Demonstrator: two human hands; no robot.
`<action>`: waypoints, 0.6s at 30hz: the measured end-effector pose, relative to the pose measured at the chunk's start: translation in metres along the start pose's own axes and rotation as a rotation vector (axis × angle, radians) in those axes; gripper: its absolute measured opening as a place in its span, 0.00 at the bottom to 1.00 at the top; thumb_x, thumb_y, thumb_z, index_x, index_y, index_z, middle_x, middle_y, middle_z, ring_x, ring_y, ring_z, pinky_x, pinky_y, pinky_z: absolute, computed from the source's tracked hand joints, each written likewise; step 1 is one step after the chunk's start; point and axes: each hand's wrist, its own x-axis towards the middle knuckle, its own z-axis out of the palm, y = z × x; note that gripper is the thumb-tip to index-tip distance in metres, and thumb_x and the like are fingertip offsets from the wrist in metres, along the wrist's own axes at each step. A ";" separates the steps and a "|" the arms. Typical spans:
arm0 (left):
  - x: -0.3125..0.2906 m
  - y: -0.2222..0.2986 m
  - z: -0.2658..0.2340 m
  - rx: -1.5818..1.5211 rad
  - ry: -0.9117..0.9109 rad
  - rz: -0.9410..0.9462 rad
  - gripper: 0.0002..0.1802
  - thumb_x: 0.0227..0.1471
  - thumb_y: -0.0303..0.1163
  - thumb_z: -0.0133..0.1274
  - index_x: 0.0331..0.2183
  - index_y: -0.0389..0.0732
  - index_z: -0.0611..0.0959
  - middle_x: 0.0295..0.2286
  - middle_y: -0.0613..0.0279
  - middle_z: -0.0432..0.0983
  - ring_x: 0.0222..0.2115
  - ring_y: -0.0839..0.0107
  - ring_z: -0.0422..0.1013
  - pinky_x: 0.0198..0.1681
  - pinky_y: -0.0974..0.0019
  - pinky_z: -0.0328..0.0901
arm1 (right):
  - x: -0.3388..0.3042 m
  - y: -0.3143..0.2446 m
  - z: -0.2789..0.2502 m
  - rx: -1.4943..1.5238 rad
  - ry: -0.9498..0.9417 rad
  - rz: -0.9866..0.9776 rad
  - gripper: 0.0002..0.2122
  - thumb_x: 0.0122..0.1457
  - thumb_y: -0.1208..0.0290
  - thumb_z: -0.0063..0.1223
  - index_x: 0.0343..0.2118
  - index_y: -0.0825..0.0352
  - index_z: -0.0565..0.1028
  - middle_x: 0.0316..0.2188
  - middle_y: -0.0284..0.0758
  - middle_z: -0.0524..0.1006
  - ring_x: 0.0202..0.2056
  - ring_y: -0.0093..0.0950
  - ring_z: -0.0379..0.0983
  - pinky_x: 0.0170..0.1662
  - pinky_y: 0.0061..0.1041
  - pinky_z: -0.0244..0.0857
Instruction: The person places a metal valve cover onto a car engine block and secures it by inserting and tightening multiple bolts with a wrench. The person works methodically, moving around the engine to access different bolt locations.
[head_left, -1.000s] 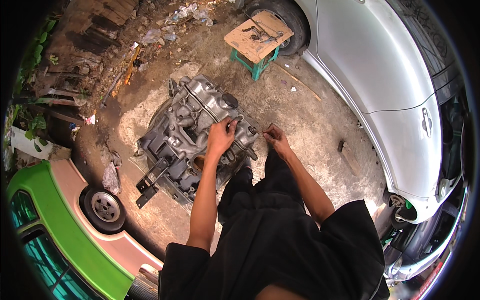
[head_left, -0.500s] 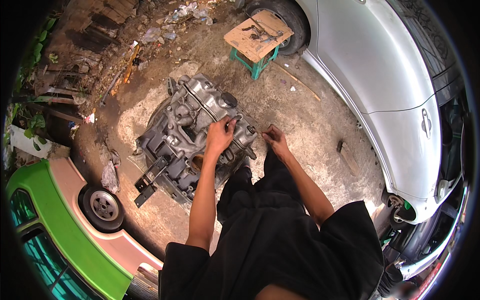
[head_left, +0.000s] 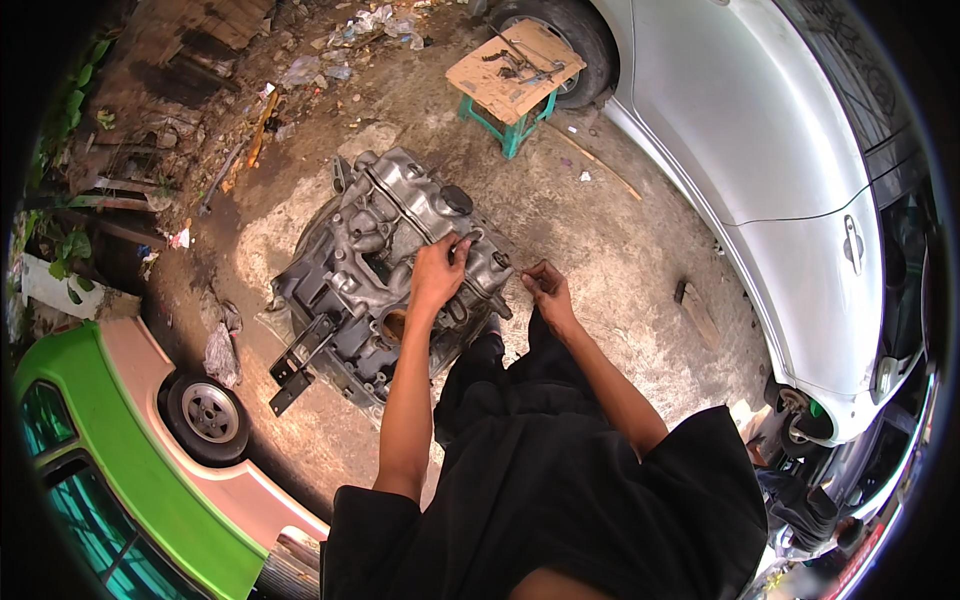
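A greasy grey metal car engine (head_left: 405, 205) rests on the ground in front of me, with a round black cap (head_left: 456, 200) on its top cover. My left hand (head_left: 438, 275) lies against that cover below the cap, thumb and fingers pinched together. What the pinch holds, if anything, is too small to make out. Just off the engine's right corner, my right hand (head_left: 550, 295) is held in the air with its fingertips closed. Anything between those fingertips is hidden too. A flat black bracket (head_left: 290, 385) sticks out from the engine's near left side.
Beyond the engine, a green stool (head_left: 510, 135) carries a board (head_left: 490, 85) with metal tools. A silver car (head_left: 740, 110) stands along the right, a green and pink vehicle (head_left: 120, 400) at lower left. A wood block (head_left: 697, 312) lies on the ground. Another person (head_left: 805, 510) is at lower right.
My right hand has shifted slightly left and down, still pinched. My left hand stays at the same spot on the engine. At lower right, more of the other person shows.
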 end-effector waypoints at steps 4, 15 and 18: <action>0.000 0.001 -0.001 0.002 -0.012 -0.003 0.16 0.56 0.39 0.53 0.34 0.32 0.80 0.21 0.38 0.72 0.21 0.43 0.69 0.28 0.54 0.63 | -0.003 -0.001 0.003 -0.073 0.010 -0.002 0.04 0.60 0.75 0.56 0.31 0.67 0.72 0.27 0.25 0.71 0.32 0.15 0.64 0.37 0.18 0.58; 0.001 -0.001 0.000 -0.015 0.010 0.024 0.15 0.56 0.38 0.53 0.34 0.33 0.81 0.17 0.41 0.69 0.18 0.45 0.66 0.25 0.54 0.61 | -0.032 -0.066 0.018 -0.588 0.047 -0.139 0.06 0.55 0.81 0.54 0.36 0.71 0.72 0.31 0.41 0.74 0.29 0.34 0.73 0.32 0.31 0.66; 0.000 -0.002 0.000 -0.017 0.011 0.026 0.16 0.56 0.39 0.53 0.35 0.33 0.81 0.17 0.41 0.70 0.17 0.45 0.66 0.25 0.54 0.61 | -0.047 -0.107 0.033 -0.971 -0.064 -0.190 0.14 0.49 0.83 0.51 0.41 0.74 0.70 0.36 0.51 0.74 0.34 0.47 0.75 0.36 0.38 0.70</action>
